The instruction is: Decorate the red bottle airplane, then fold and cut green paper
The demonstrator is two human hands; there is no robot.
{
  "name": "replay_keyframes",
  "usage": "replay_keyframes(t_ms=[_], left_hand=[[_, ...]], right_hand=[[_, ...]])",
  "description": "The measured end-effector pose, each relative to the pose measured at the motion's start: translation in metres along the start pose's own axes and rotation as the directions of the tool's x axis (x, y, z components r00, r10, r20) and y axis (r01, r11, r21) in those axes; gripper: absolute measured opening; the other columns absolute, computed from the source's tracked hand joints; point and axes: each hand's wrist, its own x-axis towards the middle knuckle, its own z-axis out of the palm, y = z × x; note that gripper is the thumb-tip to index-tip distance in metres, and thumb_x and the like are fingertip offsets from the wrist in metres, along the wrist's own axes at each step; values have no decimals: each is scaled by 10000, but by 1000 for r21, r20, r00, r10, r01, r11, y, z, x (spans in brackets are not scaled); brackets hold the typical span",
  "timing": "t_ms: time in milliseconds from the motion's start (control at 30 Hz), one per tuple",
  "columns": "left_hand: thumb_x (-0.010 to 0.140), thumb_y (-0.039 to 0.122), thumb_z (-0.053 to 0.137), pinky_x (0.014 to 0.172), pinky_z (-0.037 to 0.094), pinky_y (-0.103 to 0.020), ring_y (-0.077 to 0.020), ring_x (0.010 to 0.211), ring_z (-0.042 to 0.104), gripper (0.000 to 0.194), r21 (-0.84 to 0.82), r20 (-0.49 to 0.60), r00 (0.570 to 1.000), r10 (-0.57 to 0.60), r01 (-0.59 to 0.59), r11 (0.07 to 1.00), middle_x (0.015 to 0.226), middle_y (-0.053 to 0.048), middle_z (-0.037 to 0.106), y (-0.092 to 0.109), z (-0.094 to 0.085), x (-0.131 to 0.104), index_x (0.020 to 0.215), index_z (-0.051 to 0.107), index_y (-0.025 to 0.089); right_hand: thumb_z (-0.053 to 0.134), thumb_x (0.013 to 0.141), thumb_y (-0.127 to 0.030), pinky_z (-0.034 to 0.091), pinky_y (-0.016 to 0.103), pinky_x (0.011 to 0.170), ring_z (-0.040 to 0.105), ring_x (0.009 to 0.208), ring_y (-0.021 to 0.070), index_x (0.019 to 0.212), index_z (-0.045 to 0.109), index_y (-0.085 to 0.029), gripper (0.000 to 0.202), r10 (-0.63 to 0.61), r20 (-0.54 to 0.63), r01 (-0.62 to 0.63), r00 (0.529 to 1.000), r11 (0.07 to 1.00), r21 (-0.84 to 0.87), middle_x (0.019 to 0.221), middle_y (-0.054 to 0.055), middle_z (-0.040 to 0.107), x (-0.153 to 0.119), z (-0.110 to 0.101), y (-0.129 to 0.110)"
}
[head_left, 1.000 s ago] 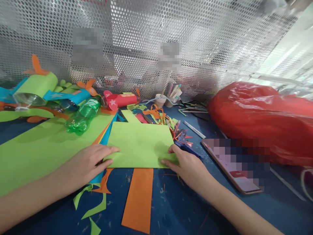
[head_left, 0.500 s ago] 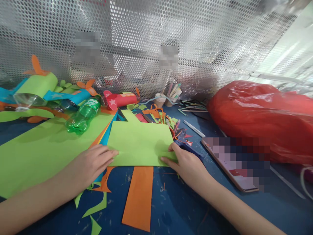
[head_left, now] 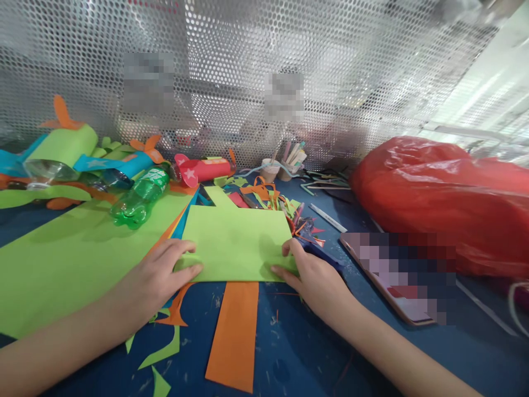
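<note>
A light green sheet, paper or thin foam, lies flat in front of me with its near edge over an orange strip. My left hand grips the sheet's left edge, thumb on top near the front corner and fingers curled above it, with a gap between. At the opposite edge, my right hand holds the sheet with its thumb near the front and bent fingers at the side. Blue, yellow and orange sheets show fanned out beneath its left side.
A bigger green sheet spreads left, with a green plastic bottle on it. Decorated bottles line the back. Scraps lie near my left arm. To the right are a phone and a red plastic bag.
My left thumb and fingers have spread apart at the sheet's left edge, where they were close together before. The right hand and the sheet stay nearly the same.
</note>
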Motion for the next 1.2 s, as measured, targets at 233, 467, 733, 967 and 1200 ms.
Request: replay_keyframes(t_ms=[233,467,733,967,1200], left_hand=[[947,-50,287,1100,418,-376,-212,1189,586,774,98,56,961,271,-276,956,1210,-22,699,2,0,2,1568,274,413],[934,-41,331,1059,427,-344,-226,1232,554,811,107,152,959,241,-258,960,1266,-26,671,-2,4,0,1583,206,428],[927,-63,331,1022,450,-327,-208,1213,549,808,44,130,968,214,-222,974,1274,-12,648,-8,4,3,1511,360,494],[890,-49,414,995,501,-376,-233,1179,568,720,-106,123,973,194,-181,978,1241,-32,664,-8,-2,11,1386,562,451],[890,-1,396,1121,425,-411,-238,1234,582,555,-31,113,961,254,-252,967,1296,-55,709,11,0,4,1354,600,225]], right_hand=[[605,927,-305,376,253,569,650,623,192,1013,512,-242,142,-45,5,45,999,999,31,725,-6,676,-1,-3,-1],[574,945,-322,410,259,615,687,745,207,962,549,-241,86,-65,44,64,997,998,16,880,42,730,1,0,3],[554,969,-323,438,268,666,699,812,214,991,546,-236,90,-30,104,30,994,1000,1,931,54,733,1,-2,1],[572,951,-318,421,265,634,686,763,211,963,555,-237,84,-35,83,34,996,999,17,883,45,729,2,-3,2],[587,953,-311,424,269,643,690,774,213,973,554,-231,89,-27,80,26,996,1000,12,895,47,729,1,-4,0]])
